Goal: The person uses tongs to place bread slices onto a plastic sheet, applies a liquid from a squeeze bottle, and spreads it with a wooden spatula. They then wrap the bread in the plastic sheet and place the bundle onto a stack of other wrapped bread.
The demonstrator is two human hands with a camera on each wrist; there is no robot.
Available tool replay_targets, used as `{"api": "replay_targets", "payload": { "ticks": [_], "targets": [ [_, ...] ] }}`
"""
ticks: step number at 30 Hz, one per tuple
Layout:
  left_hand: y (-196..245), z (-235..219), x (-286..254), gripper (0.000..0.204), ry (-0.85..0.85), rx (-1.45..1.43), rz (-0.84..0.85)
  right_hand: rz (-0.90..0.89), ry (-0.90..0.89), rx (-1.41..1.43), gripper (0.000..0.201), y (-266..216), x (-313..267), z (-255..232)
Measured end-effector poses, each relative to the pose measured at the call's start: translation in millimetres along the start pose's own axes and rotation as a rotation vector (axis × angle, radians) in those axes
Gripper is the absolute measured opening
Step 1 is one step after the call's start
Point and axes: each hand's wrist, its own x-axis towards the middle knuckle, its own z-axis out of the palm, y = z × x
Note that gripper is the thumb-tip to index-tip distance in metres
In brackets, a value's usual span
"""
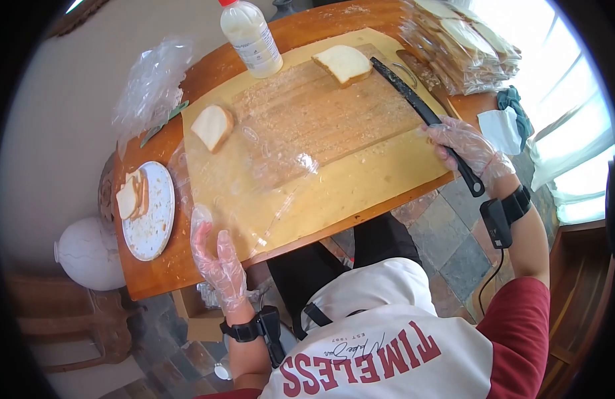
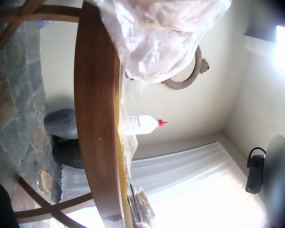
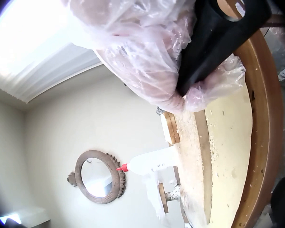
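Note:
My right hand, in a clear plastic glove, grips the handle of a long black knife. Its tip points towards the far side of the wooden cutting board; the handle end with its hole shows large in the right wrist view. Close to that tip, a thick slice of bread lies at the board's far edge. Another slice rests on the left of the yellow mat. My left hand, also gloved, is held by the table's front left edge with fingers extended, holding nothing.
A white plate with bread slices and crumbs stands on the left. At the back is a white bottle with a red cap. Stacked bread in clear bags fills the far right corner. A crumpled plastic bag lies far left.

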Motion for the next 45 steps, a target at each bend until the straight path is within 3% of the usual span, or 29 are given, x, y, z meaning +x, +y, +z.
{"api": "replay_targets", "payload": {
  "ticks": [2,15,31,45],
  "targets": [
    [3,0,0,0.04,-0.001,0.008,-0.01,-0.005,0.043,-0.057,0.025,-7,-5,3],
    [0,0,0,0.039,0.019,-0.027,0.005,-0.016,0.085,-0.457,0.024,-26,1,8],
    [2,-2,0,0.04,0.022,0.013,0.024,-0.053,0.033,-0.399,0.022,-31,-3,5],
    [2,0,0,0.039,0.011,-0.032,0.005,0.095,0.111,-0.222,0.014,13,-90,-5]
  ]
}}
